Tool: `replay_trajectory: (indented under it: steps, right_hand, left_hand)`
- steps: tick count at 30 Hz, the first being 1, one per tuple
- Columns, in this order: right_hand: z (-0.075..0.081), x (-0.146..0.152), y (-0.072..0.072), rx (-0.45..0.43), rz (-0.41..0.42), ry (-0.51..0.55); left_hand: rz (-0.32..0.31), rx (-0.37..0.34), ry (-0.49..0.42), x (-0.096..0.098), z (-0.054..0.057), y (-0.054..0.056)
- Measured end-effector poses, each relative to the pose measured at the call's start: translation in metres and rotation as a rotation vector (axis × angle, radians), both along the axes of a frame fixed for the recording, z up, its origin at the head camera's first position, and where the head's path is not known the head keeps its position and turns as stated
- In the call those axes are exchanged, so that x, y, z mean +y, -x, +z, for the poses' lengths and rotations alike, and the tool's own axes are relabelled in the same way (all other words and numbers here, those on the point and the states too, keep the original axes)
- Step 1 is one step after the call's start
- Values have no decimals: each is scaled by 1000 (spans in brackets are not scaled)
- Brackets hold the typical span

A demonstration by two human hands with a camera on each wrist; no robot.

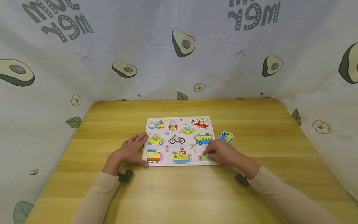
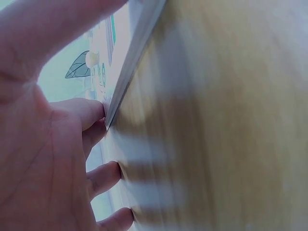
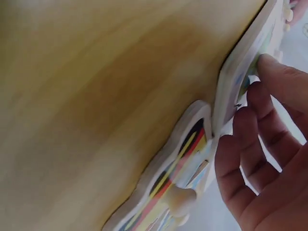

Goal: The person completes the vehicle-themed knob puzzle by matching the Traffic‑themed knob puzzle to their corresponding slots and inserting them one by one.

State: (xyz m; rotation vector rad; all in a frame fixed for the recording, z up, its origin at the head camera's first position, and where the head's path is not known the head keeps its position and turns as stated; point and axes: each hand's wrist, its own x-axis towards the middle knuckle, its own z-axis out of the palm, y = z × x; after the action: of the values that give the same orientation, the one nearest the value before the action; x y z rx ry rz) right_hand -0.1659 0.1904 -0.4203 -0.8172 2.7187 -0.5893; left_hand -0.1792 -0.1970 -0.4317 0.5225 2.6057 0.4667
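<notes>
A white wooden knob puzzle board [image 1: 170,146] with vehicle pictures lies flat on the table. My left hand [image 1: 132,149] rests along its left edge, fingers spread and thumb at the near corner. In the left wrist view, the fingertips [image 2: 107,175] are beside the board's edge [image 2: 132,62]. My right hand [image 1: 222,151] is over the near right corner, thumb and forefinger pinching at a green puzzle piece [image 1: 206,158]. The hand covers part of that piece. A loose blue and yellow vehicle piece [image 1: 226,137] with a knob lies just right of the board.
On the board are a boat [image 1: 181,156], a helicopter [image 1: 201,123], a bus [image 1: 203,139], a car [image 1: 155,140] and a train picture [image 1: 153,156]. A wooden table [image 1: 179,193] holds everything. An avocado-print cloth [image 1: 156,74] hangs behind it.
</notes>
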Motion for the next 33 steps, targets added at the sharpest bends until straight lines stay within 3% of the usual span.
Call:
replay_trajectory:
  steps: [10, 12, 17, 21, 25, 33]
  right_hand:
    - [2, 7, 2, -13, -4, -5]
    - [6, 19, 6, 5, -53, -26]
    - [14, 55, 22, 69, -289, -132]
    - [15, 68, 26, 50, -384, -197]
    - [11, 65, 26, 14, -395, -217]
    - [6, 58, 27, 36, -396, -236]
  left_hand:
    - [11, -7, -4, -2, 0, -1]
    - [3, -6, -8, -1, -1, -1]
    - [-4, -4, -8, 0, -1, 0]
    - [-3, 5, -13, 0, -1, -1]
    - [-3, 14, -18, -1, -2, -1]
    - [-7, 17, -9, -1, -5, -2]
